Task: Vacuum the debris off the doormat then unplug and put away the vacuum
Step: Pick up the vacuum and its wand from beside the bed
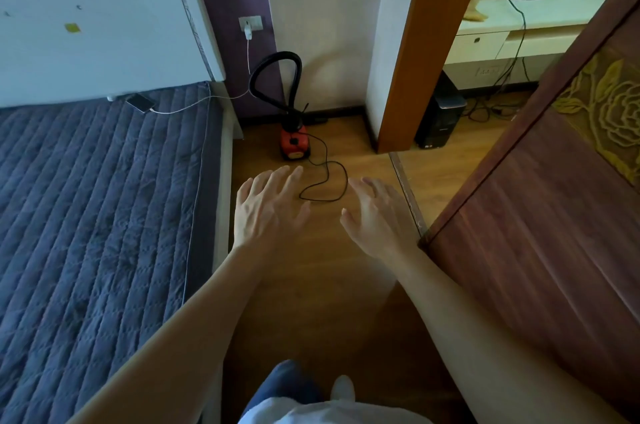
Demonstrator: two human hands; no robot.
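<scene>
A small red vacuum (294, 145) stands on the wooden floor in the corner by the bed, its black hose (275, 77) looping up against the wall. Its thin black cord (325, 181) snakes loose over the floor toward me. My left hand (266, 209) and my right hand (375, 215) are stretched out in front of me, palms down, fingers spread, holding nothing. Both hover short of the vacuum, on either side of the cord's loop. No doormat is in view.
A bed with a grey quilt (97, 209) fills the left. A wall socket (250, 23) holds a white charger wired to a phone (140, 102) on the bed. A dark wooden door (540, 215) stands at right; beyond the doorframe (426, 42) are a computer tower (440, 115) and cables.
</scene>
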